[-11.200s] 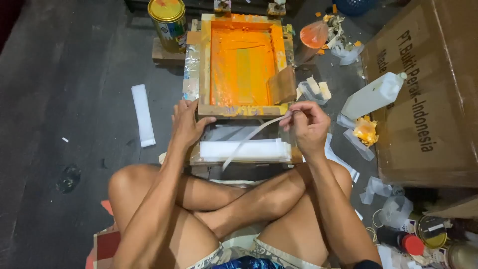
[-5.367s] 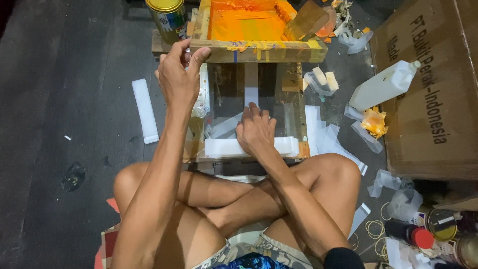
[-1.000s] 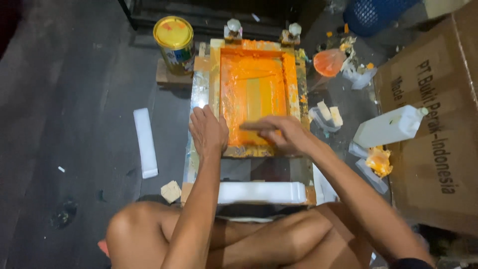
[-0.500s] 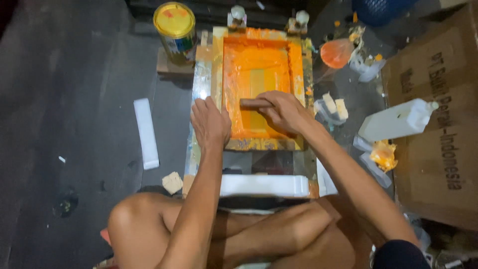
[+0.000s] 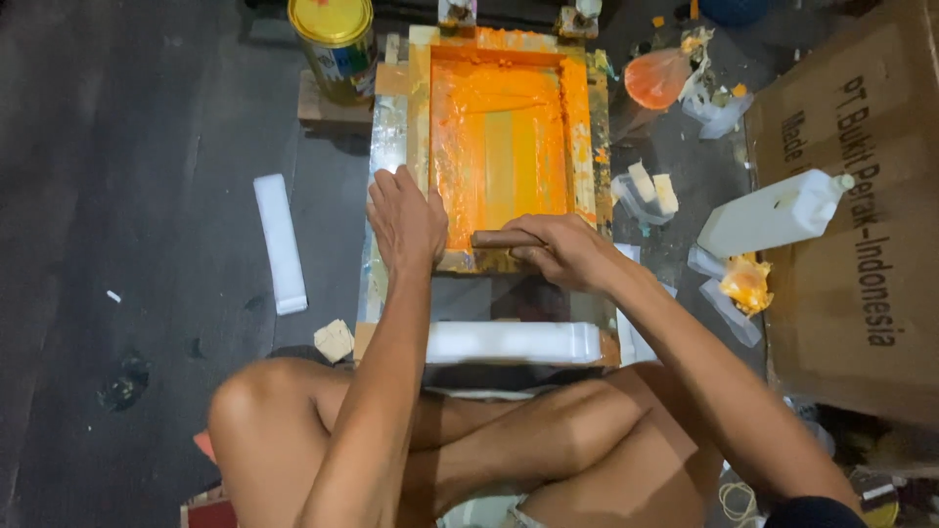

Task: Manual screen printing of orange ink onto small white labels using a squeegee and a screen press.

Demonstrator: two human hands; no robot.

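Note:
A wooden printing frame (image 5: 423, 117) with an orange, ink-covered screen (image 5: 504, 137) lies flat on the dark floor in front of me. My left hand (image 5: 403, 221) presses flat on the frame's left edge, near its lower corner. My right hand (image 5: 562, 250) grips a brown wooden squeegee (image 5: 501, 239) at the near end of the screen. A stack of white strips (image 5: 513, 342) lies below the frame, just in front of my crossed legs.
A yellow-lidded paint can (image 5: 333, 44) stands at the frame's far left. A white strip (image 5: 280, 242) lies on the floor to the left. On the right are a white plastic jug (image 5: 778, 212), a large cardboard box (image 5: 861, 205), an orange-stained bag (image 5: 657, 78) and scraps.
My right hand has drawn the squeegee down the screen toward me, from the middle to its near end. Well before, the frame was lifted, then lowered flat again.

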